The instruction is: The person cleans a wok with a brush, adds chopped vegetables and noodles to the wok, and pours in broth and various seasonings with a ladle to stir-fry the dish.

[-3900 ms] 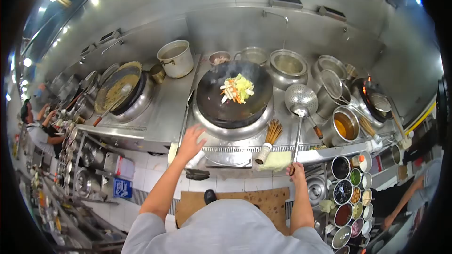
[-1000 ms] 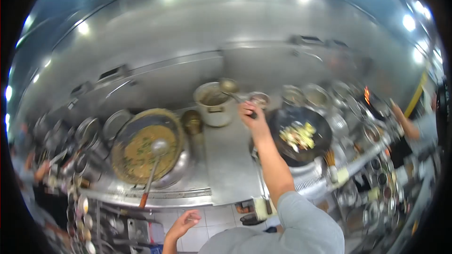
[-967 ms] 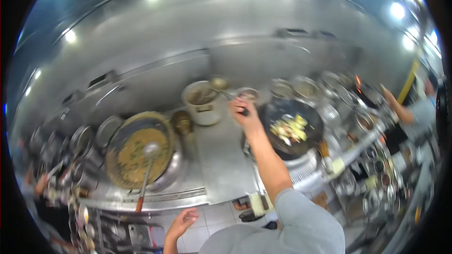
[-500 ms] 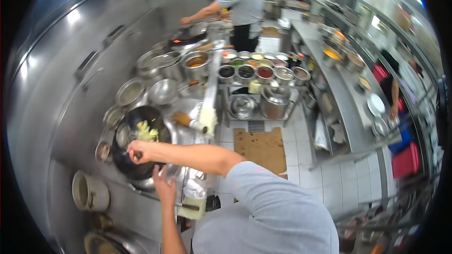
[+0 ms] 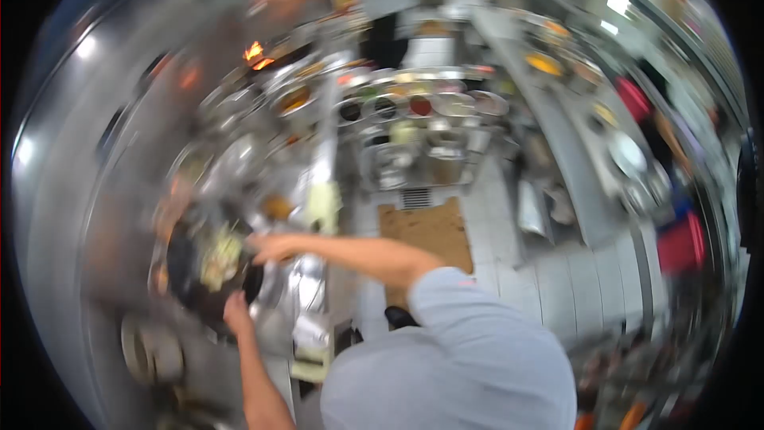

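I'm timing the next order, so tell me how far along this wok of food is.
Done: the pale green and yellow vegetables are in the wok.
In hand: the left hand is at the wok's rim and the right hand is beside it; blur hides their grips.
Left: probably finishing the cooking and emptying the wok, as the food is not yet out. Doneness can't be judged.

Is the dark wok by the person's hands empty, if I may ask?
No, pale yellow-green food pieces lie inside the dark wok.
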### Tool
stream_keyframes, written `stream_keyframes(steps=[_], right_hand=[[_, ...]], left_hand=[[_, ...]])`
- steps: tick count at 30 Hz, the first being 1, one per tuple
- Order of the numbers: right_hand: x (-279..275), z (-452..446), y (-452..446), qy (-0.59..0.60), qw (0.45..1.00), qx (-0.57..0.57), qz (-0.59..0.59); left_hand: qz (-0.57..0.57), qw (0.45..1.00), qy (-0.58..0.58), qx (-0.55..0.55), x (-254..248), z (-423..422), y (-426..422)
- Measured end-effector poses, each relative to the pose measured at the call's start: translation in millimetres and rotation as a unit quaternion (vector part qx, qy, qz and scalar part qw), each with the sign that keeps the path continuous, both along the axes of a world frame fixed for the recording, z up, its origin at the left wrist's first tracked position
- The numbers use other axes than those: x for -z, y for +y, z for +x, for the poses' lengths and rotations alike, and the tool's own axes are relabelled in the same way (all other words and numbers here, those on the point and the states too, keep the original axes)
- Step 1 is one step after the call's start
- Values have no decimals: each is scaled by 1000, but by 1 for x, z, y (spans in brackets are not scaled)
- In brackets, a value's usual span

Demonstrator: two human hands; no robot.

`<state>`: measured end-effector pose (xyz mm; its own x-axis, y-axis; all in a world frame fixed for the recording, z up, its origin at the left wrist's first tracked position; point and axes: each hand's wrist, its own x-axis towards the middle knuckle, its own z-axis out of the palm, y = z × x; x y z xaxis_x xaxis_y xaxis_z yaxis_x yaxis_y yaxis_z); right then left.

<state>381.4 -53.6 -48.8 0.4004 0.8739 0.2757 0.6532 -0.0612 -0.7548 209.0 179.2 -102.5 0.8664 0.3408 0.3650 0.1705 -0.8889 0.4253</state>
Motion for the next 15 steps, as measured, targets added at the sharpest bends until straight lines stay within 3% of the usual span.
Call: stream_keyframes(steps=[1,2,3,4,5,6,8,9,11,12,13,14,15], right_hand=[[76,8,10,86,985,43,140],[4,-24,-36,117,973,122,-159],[56,-19,-35,115,977,116,-138],[119,-15,-32,-7,990,141,-28],[125,-16,-30,-36,973,190,-123],[98,-23,-34,5,954,221,-201],[69,-35,-25,-33,973,201,-110],[51,-38,-11,-35,977,200,-69],[25,-45,13,-32,982,188,5],[21,-40,39,-176,955,172,168],[4,-40,61,24,982,120,144],[-20,-44,83,219,969,56,101],[-50,-47,107,265,961,31,78]], left_hand=[[-65,998,25,1,-2,-8,5],[-117,993,30,-10,-18,-16,-3],[-67,996,-35,42,-16,-17,2],[-56,996,-46,43,-21,-15,-2],[-46,999,-21,-5,-36,-11,-14],[-54,998,-18,-15,-20,-2,-5],[4,998,-33,-49,-14,1,-7],[8,996,-76,-35,-12,2,-4],[-26,998,-42,-34,-4,0,3],[-10,999,-36,-36,-4,0,5],[18,996,38,-74,-27,-5,-4],[15,999,12,-49,-40,-16,-8],[35,992,-120,-30,-38,-25,-12]])
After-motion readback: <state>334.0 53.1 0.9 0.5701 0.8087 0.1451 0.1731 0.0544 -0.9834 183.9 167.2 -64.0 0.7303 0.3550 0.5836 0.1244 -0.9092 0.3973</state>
